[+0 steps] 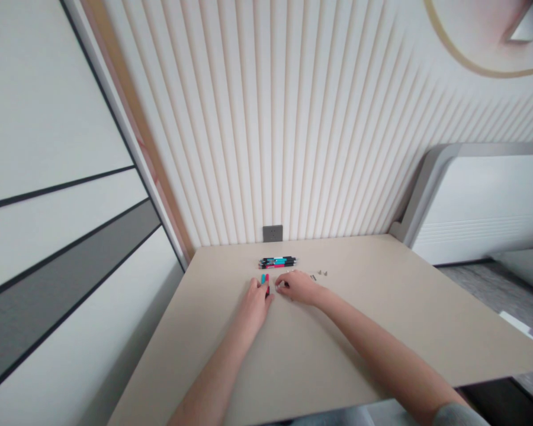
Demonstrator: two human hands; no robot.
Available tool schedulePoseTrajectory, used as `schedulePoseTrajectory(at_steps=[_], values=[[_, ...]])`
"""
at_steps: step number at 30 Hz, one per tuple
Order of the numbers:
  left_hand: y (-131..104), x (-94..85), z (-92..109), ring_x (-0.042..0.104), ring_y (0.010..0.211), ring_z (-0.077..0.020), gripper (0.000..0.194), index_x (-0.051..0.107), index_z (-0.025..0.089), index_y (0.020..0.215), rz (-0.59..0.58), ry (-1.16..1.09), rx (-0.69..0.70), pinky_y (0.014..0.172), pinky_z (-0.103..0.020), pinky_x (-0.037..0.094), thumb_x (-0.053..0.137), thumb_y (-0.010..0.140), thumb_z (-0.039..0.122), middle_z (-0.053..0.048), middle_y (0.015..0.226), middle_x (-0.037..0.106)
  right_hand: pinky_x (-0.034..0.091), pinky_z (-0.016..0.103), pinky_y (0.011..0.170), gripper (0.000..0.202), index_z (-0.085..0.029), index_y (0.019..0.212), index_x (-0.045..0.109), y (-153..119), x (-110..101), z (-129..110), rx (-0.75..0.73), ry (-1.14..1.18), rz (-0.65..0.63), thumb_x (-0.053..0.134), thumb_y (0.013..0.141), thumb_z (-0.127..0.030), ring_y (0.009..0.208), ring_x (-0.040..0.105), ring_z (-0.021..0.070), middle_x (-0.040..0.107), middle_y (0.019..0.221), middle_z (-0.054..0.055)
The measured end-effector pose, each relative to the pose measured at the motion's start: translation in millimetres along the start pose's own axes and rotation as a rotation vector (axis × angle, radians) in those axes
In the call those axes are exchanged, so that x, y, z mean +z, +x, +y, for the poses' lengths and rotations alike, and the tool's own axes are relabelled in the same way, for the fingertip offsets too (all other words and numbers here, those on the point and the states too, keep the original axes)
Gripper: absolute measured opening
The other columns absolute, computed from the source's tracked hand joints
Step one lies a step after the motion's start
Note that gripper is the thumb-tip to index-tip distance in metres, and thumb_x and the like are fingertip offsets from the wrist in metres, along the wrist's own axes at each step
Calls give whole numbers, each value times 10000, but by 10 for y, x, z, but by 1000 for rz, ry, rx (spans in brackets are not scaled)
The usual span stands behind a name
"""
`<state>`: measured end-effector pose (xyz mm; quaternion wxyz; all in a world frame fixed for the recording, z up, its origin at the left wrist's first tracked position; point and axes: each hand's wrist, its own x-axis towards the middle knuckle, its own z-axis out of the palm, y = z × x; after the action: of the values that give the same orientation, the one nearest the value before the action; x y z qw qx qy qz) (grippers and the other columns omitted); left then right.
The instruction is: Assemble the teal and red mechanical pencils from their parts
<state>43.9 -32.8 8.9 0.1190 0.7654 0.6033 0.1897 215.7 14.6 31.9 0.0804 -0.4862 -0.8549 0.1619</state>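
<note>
My left hand (256, 300) rests low over the table, its fingers closed round a short red pen part (267, 278). Right beside that lies a teal pen part (263, 278), close to the same fingertips. My right hand (298, 286) is curled with thumb and fingers together, just right of the left hand; whatever is in the pinch is too small to make out. Beyond both hands lies a row of several pens (278, 262), black with teal and red. Small grey pieces (322, 273) lie to the right of my right hand, with little dark bits (313, 277) nearer to it.
The beige table (337, 355) meets a ribbed white wall (257, 118) with a dark socket (272, 233). A white and grey cabinet (48, 225) stands at the left. A bed headboard (484, 201) is on the right, past the table's edge.
</note>
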Motion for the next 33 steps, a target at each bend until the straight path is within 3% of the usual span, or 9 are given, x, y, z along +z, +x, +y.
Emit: schedulePoseTrajectory(at_steps=[10, 14, 17, 21, 26, 30, 33], values=[[-4, 8, 1, 567, 882, -227, 182, 620, 143, 986, 53, -19, 4, 823, -337, 461, 589, 820, 211, -72, 926, 502, 449, 270, 727, 332, -270, 1120, 672, -143, -50, 50, -40, 31, 35, 597, 809, -357, 845, 662, 218, 724, 858, 43], [-12, -11, 6, 576, 892, -221, 263, 605, 144, 1073, 71, -15, 4, 839, -331, 461, 600, 821, 221, -75, 945, 519, 442, 273, 716, 365, -236, 1151, 656, -226, -30, 95, -6, 101, 145, 569, 836, -400, 792, 649, 206, 714, 838, 55], [-17, -41, 39, 585, 917, -218, 289, 593, 166, 1125, 118, -13, 50, 852, -329, 462, 578, 850, 253, -85, 1004, 537, 439, 278, 735, 347, -212, 1176, 639, -330, 45, 167, -20, 192, 263, 479, 884, -310, 772, 625, 182, 700, 918, 72], [-30, -94, 141, 594, 907, -196, 225, 617, 204, 1084, 152, -81, 229, 846, -312, 467, 472, 918, 251, -73, 997, 579, 444, 300, 771, 406, -180, 1276, 557, -435, 182, 234, -89, 410, 429, 388, 909, -219, 814, 590, 179, 657, 931, 90], [-56, -64, 227, 597, 882, -189, 187, 636, 210, 990, 109, -139, 390, 827, -314, 473, 466, 926, 254, -62, 935, 618, 467, 299, 728, 341, -221, 1213, 566, -399, 324, 111, -115, 840, 625, 384, 945, -328, 755, 564, 157, 603, 847, 36], [-45, 24, 240, 606, 855, -190, 148, 616, 198, 978, 72, -215, 380, 783, -309, 479, 514, 901, 273, -50, 900, 640, 473, 335, 821, 262, -236, 1002, 613, -345, 401, -40, -135, 1119, 633, 437, 928, -416, 891, 601, 173, 635, 968, 50], [-28, 50, 263, 610, 808, -178, 160, 606, 186, 890, 68, -286, 323, 731, -285, 471, 477, 916, 277, -43, 851, 649, 441, 377, 924, 255, -234, 967, 591, -343, 413, -100, -139, 1230, 585, 475, 907, -453, 1056, 577, 200, 635, 1094, 74]])
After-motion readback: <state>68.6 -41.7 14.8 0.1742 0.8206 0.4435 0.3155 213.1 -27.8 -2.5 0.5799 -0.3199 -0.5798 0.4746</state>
